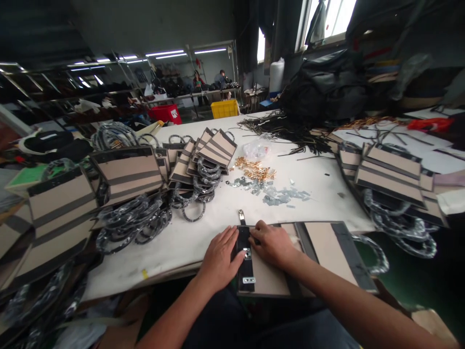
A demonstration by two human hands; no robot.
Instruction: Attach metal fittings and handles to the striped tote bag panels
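Note:
A beige and black bag panel [329, 245] lies at the table's front edge, with a plastic-wrapped loop handle [378, 257] at its right end. My left hand [222, 257] rests flat on the panel's black left border, fingers stretched out together and thumb apart. Curled fingers of my right hand [272, 242] press on the same border near its far end; what they pinch, if anything, is hidden. Beyond them a shiny metal clasp on a tab [241, 217] sticks out past the far edge. Two metal plates show on the border, an upper one [247, 253] and a lower one [249, 280].
Gold-coloured metal pieces [254, 169] and flat grey plates [278, 194] lie loose on the white table [189, 242]. Stacked panels with wrapped handles stand left [127, 172] and right [390, 169]. Dark strips [286, 131] are heaped at the back. Two people sit far off.

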